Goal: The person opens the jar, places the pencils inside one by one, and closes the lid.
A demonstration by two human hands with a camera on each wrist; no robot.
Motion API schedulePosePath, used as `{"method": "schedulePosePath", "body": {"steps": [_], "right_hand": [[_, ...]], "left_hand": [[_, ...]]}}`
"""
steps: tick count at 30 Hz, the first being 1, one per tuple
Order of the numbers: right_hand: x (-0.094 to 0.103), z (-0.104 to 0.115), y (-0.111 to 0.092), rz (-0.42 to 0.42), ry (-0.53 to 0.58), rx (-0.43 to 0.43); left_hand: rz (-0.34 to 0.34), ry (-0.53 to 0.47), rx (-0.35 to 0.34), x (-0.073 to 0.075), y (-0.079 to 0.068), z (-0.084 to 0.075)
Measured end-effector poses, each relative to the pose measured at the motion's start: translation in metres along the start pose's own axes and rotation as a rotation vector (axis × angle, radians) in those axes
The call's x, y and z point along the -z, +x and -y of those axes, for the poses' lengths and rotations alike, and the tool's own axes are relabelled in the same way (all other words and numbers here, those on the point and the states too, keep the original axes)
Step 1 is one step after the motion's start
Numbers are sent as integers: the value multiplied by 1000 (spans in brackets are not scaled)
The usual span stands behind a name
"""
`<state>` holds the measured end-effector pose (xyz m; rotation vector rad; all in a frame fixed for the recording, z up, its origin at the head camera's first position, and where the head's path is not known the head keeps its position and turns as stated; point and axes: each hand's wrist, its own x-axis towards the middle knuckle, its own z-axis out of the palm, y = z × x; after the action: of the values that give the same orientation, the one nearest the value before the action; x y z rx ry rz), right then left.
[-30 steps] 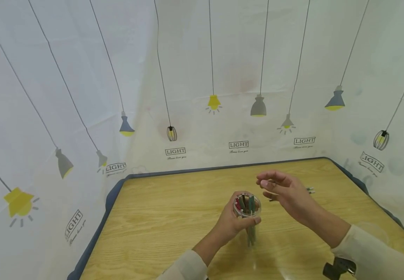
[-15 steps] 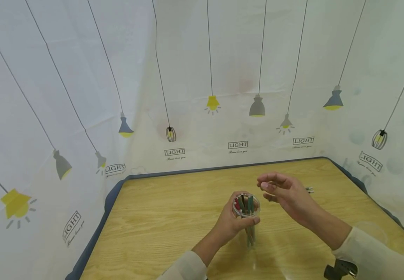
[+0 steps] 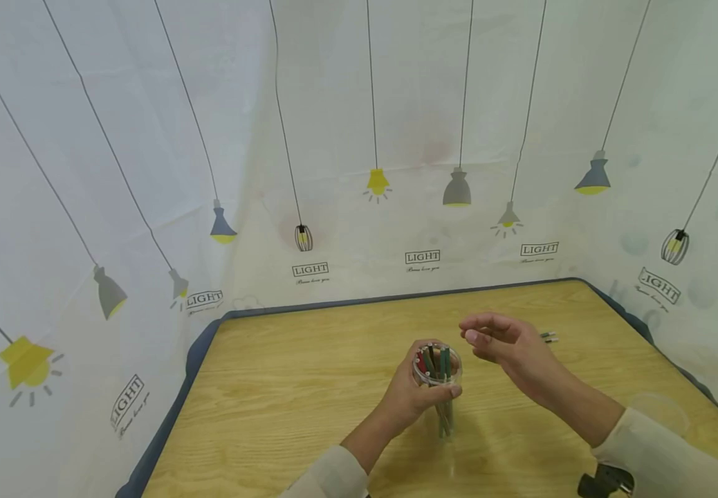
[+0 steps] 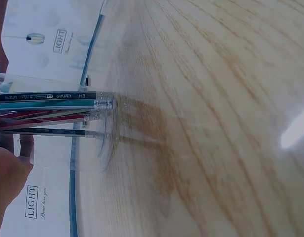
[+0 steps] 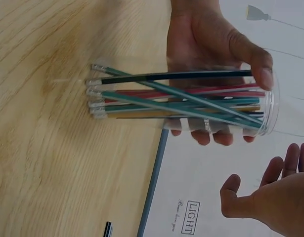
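Note:
In the head view my left hand (image 3: 410,391) grips a clear jar (image 3: 454,387) from its left side, thumb near the rim. Several pencils (image 5: 176,91) in green, red, dark and tan stand inside it, some crossing at a slant. Their silver-ferruled ends (image 4: 95,116) are down at the jar's base. Whether that base touches the table I cannot tell. To the right of the rim, my right hand (image 3: 517,349) hovers with loosely bent fingers and holds nothing. Behind it lie a few more pencils (image 3: 548,337) on the table, mostly hidden by that hand.
The wood-grain table (image 3: 290,387) has a dark blue border (image 3: 334,304) along its far and side edges. White curtain walls (image 3: 334,138) printed with hanging lamps surround it on the left, back and right.
My right hand has shifted very slightly right, and a dark pencil end seen below its fingers is now out of sight. The left hand and the jar have stayed nearly still.

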<state>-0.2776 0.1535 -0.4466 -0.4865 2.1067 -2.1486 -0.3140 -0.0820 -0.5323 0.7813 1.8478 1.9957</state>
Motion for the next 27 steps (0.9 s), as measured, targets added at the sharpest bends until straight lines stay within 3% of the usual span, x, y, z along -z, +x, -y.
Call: {"method": "schedulePosePath", "body": {"steps": [14, 27], "right_hand": [[31, -23, 1, -33, -177, -8], [97, -54, 12, -41, -682, -29]], "left_hand": [[21, -6, -9, 0, 0, -1], [14, -5, -3, 1, 0, 0]]}}
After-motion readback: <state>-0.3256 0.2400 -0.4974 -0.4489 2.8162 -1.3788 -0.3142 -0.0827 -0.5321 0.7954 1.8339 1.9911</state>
